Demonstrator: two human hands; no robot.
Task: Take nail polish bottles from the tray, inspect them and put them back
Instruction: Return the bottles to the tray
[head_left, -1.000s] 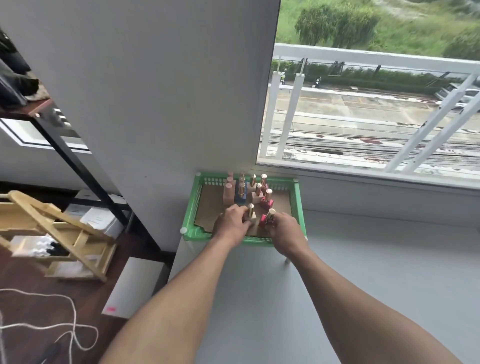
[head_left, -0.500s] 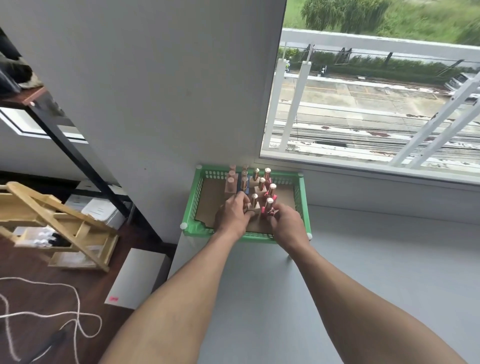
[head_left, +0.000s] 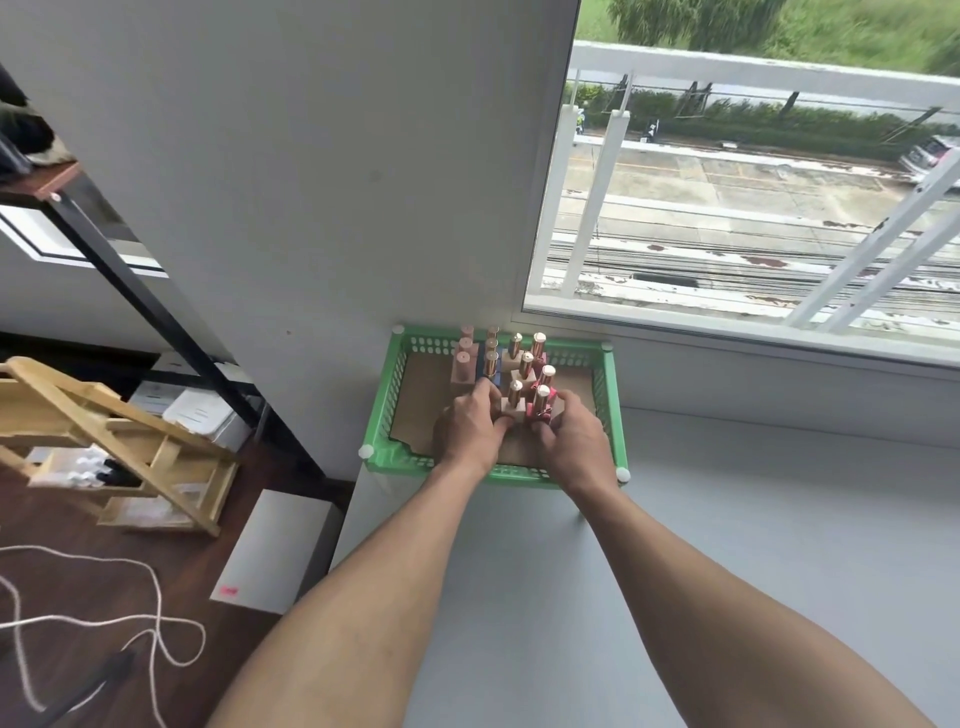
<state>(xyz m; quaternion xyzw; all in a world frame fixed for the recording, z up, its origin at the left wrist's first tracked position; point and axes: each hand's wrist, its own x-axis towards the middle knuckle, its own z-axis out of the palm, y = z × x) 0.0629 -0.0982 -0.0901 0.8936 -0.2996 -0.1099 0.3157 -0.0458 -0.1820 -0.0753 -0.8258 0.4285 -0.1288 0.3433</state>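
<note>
A green plastic tray (head_left: 378, 451) with a cardboard liner stands on the grey table against the wall. Several nail polish bottles with gold caps (head_left: 525, 364) stand clustered at its back. My left hand (head_left: 470, 423) is inside the tray, its fingers closed around the base of a beige bottle (head_left: 514, 401). Beside it, my right hand (head_left: 574, 439) grips the base of a pink bottle (head_left: 541, 402). Both bottles are upright, at the front of the cluster. Whether they touch the tray floor is hidden by my fingers.
The tray sits at the table's left corner (head_left: 358, 499), with a drop to the floor beside it. The grey wall (head_left: 337, 208) and window sill (head_left: 753, 353) close off the back. On the floor are a wooden easel (head_left: 119, 441), a white cord (head_left: 104, 623) and a black shelf frame (head_left: 156, 306).
Both hands have carried their bottles from the tray's front edge deeper in, up against the cluster of standing bottles.
</note>
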